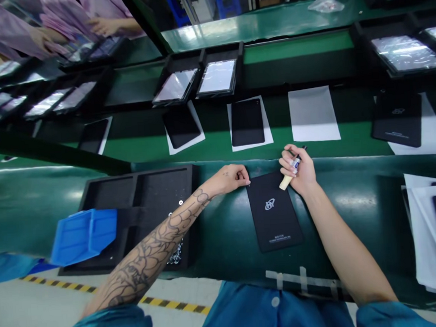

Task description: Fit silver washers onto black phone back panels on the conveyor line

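A black tablet back cover with a silver logo lies on the green bench in front of me. My left hand is pinched at the cover's top left corner; whatever its fingertips hold is too small to make out. My right hand is closed around a marker-like tool with a dark end, a white labelled body and a pale yellow tip. That tip points down over the cover's top right corner. Left of the cover, a black divided tray holds small shiny ring-like parts, partly behind my left forearm.
A blue bin sits on the tray's left side. White sheets with a dark panel are stacked at right. Beyond the bench, black panels on paper and trays with screens line the green conveyor. Other people in pink stand at upper left.
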A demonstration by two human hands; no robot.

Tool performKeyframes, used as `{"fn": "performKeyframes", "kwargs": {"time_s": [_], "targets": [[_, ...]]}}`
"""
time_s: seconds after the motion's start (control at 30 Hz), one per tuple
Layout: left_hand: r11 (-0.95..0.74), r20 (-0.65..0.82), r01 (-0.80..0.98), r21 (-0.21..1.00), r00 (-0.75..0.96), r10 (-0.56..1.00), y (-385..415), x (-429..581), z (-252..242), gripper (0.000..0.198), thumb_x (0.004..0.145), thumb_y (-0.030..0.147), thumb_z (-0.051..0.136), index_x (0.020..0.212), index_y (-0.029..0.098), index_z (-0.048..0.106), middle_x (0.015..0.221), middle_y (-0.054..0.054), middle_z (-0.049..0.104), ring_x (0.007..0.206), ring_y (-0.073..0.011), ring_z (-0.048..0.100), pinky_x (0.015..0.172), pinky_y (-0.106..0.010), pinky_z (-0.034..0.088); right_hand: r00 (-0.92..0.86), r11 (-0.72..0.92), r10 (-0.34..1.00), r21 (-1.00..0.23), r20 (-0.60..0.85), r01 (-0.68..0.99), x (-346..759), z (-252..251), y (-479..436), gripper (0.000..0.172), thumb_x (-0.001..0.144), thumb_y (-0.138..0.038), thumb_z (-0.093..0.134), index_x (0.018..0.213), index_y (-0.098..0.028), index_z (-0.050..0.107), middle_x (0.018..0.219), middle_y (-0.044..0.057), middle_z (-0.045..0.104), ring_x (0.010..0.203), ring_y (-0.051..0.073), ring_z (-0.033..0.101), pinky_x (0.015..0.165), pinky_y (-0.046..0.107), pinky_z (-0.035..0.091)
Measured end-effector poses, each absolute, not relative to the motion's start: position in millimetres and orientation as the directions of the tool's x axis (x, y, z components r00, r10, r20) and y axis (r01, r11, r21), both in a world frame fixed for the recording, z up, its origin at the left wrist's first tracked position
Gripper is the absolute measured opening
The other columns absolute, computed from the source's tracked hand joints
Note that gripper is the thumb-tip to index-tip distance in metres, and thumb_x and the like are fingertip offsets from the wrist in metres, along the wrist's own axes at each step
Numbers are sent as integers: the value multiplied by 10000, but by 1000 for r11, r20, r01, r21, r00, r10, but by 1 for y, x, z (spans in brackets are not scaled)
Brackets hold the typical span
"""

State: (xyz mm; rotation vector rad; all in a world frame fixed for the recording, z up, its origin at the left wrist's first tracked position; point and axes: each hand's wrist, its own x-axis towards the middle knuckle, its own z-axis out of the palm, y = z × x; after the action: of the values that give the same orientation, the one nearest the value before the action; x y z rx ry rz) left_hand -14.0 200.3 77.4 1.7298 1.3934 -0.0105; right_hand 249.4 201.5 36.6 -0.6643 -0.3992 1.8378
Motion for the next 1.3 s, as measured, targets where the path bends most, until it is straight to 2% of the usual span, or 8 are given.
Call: {"fn": "performKeyframes", "kwargs": {"time_s": [0.17,0.33,0.5,0.67,0.87,1.07,1.17,1.3], "targets": [[-20,-640,891,453,341,689,223,-5,90,318,869,429,818,997,222,613,963,-16,757,849,-200,688,715,-291,458,-265,-341,940,-545,-216,-766,247,34,201,163,866,-317,756,903,-209,640,628,-85,414,448,55,195,341,148,205],[-316,-666,921,230,385,639,249,26,101,350,751,300,918,874,239,597,845,28,722,857,-208,646,702,-297,377,-260,-326,945,-559,-197,-762,245,32,200,130,881,-300,740,890,-202,655,617,-83,442,451,50,212,343,151,207],[-420,-666,877,232,458,589,261,47,92,413,614,65,936,753,226,582,695,61,630,785,-191,601,712,-299,348,-244,-314,949,-618,-198,-721,246,32,200,166,892,-349,745,900,-216,646,601,-93,445,422,49,213,331,165,201],[-292,-627,917,272,399,670,256,26,82,428,652,258,967,702,220,543,618,48,558,707,-185,563,668,-283,354,-184,-229,972,-742,-144,-630,234,43,191,390,944,-542,777,817,-226,586,542,-102,396,391,53,264,346,180,262],[-222,-450,859,462,443,776,216,-8,79,275,881,399,782,829,221,579,811,6,676,740,-177,600,658,-278,381,-201,5,975,-908,98,-419,193,70,178,489,970,-659,730,771,-221,638,528,-101,302,420,71,235,393,225,259],[-241,-6,615,751,372,928,161,-44,77,190,1076,341,510,1034,205,636,963,-39,717,843,-191,643,808,-306,477,-320,23,935,-930,150,-368,156,84,182,721,964,-828,494,529,-267,368,479,-49,289,426,118,281,399,281,228],[-223,181,667,711,132,975,122,-81,76,237,1110,368,486,1058,210,654,978,-53,713,886,-217,637,854,-345,496,-299,33,942,-928,154,-372,147,80,185,693,967,-766,498,507,-283,309,448,-66,205,412,119,213,408,291,181],[-112,280,824,556,-58,958,71,-132,66,229,1112,372,505,1104,215,671,1106,-92,723,1084,-283,626,1024,-443,486,-311,25,938,-925,153,-379,139,72,189,691,963,-749,479,487,-287,287,433,-71,186,401,114,182,430,305,156]]}}
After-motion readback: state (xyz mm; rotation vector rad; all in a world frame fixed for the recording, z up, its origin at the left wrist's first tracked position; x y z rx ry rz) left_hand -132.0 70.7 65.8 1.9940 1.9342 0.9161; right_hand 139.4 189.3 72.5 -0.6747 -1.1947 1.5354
